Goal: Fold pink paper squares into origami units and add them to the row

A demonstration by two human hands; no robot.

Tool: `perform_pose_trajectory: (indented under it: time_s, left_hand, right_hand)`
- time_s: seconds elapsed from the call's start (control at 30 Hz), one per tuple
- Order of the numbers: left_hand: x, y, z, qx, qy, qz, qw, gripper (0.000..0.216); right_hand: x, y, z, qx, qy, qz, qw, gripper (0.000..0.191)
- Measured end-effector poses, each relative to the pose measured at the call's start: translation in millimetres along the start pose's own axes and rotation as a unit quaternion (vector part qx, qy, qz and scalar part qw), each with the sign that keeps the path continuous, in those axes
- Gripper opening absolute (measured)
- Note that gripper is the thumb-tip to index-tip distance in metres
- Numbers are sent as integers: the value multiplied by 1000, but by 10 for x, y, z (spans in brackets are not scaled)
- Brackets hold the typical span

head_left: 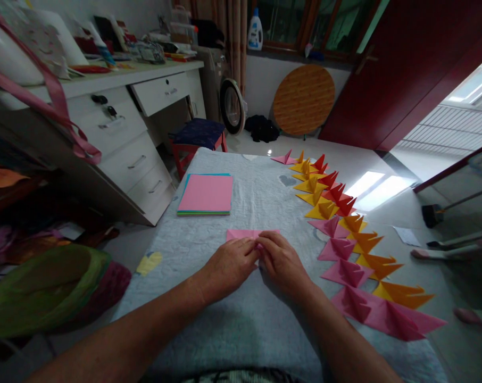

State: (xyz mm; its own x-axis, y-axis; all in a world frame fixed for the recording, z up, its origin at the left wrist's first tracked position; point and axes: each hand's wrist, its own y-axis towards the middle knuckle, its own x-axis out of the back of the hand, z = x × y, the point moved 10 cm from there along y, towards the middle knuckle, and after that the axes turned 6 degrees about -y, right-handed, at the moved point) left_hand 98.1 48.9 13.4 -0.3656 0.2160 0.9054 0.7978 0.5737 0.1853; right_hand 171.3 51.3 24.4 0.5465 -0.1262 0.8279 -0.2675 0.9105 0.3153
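A sheet of pink origami paper (241, 233) lies in front of me on the cloth-covered table, its far edge straight and its near part mostly hidden under my hands. My left hand (232, 261) rests over the sheet with its fingers pressed together on it. From the other side my right hand (283, 260) pinches the paper, its fingertips meeting those of my left hand near the middle. Just beyond, to the left, sits a stack of square coloured paper (207, 193) with a pink sheet on top and blue and green edges showing.
Folded paper figures in pink (348, 272), yellow (323, 208), orange (379, 265) and red (337, 191) stand in rows along the table's right side. A stool (199, 133) is behind the far left corner. A green basket (93, 266) stands on the left.
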Motion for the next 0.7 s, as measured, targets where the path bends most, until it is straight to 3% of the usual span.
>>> perform_pose_trajectory:
  time_s: [0.2, 0.33, 0.5, 0.7]
  left_hand:
    - [-19, -22, 7, 6, -29, 10, 1000, 32]
    - [-63, -142, 53, 16, -25, 27, 999, 55]
    - [-99, -289, 278, 84, 47, 64, 993, 87]
    - [-36, -385, 419, 111, 79, 77, 988, 84]
  right_hand:
    - [-156, -5, 42, 7, -3, 55, 998, 41]
    - [-164, -5, 68, 8, -29, 64, 997, 39]
    - [-193, -14, 97, 13, -75, 66, 995, 35]
    - [-214, -22, 149, 37, -126, 65, 989, 29]
